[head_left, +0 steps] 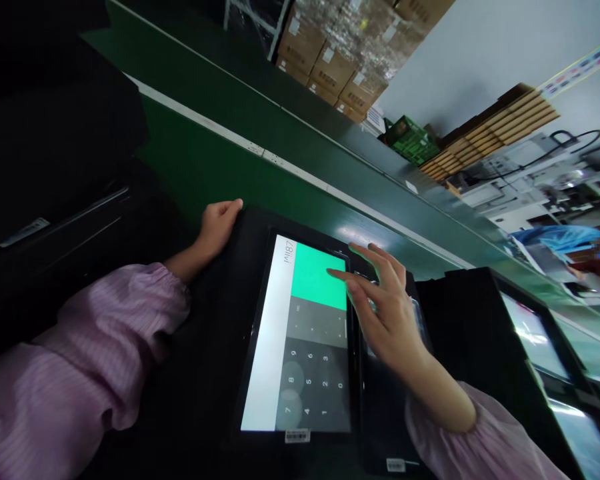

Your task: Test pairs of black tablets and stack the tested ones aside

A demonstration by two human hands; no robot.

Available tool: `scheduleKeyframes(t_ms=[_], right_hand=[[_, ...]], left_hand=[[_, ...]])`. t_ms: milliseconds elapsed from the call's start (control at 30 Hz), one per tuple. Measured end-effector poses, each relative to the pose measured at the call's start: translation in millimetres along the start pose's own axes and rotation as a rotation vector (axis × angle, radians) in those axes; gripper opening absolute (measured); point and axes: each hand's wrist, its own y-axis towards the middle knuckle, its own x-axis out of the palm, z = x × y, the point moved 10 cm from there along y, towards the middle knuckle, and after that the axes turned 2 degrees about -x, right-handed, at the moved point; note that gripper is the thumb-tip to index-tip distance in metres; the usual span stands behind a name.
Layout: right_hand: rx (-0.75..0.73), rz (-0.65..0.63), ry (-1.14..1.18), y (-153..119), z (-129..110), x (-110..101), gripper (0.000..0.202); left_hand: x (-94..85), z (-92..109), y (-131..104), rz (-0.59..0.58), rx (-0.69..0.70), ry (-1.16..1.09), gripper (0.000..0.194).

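Note:
A tablet (265,333) lies face up with its screen lit, showing a calculator keypad, a green panel and a white strip with characters. It rests on a black tray (213,347). My right hand (390,313) is over the screen's right side, fingers spread. Its index fingertip is at the green panel; whether it presses cannot be told. My left hand (217,230) is closed at the tray's far left corner, its curled fingers partly hidden. Beneath my right forearm is a second dark device (383,407), partly covered. Barcode labels (297,436) show at the near edges.
A green conveyor bench (200,153) with a pale rail (305,177) runs diagonally beyond. More lit screens (535,333) in black holders stand at right. Wrapped cartons (333,67), a green crate (413,140) and stacked trays (490,133) are farther back. Dark casing (55,220) fills the left.

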Motion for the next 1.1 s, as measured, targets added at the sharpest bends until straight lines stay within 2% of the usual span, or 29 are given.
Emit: scheduleKeyframes(t_ms=[100,233,400,533,1100], right_hand=[[-0.010,0.016,-0.017,7,4,5,0.034],[-0.035,-0.031,-0.017,10,4,12,0.035],[0.028,0.074,-0.004,9,14,0,0.035],[0.046,0.108,0.009,7,16,-5,0.034],[0.035,0.075,0.031,9,12,-3,0.037]], left_hand=[[-0.7,-5,2,-0.001,0.009,-0.009,0.053],[0.6,-12,5,-0.014,0.006,-0.023,0.050],[0.5,-13,6,-0.016,0.004,-0.032,0.049],[-0.1,-13,6,-0.016,-0.010,-0.032,0.050],[0.0,-9,4,-0.008,0.005,-0.024,0.051]])
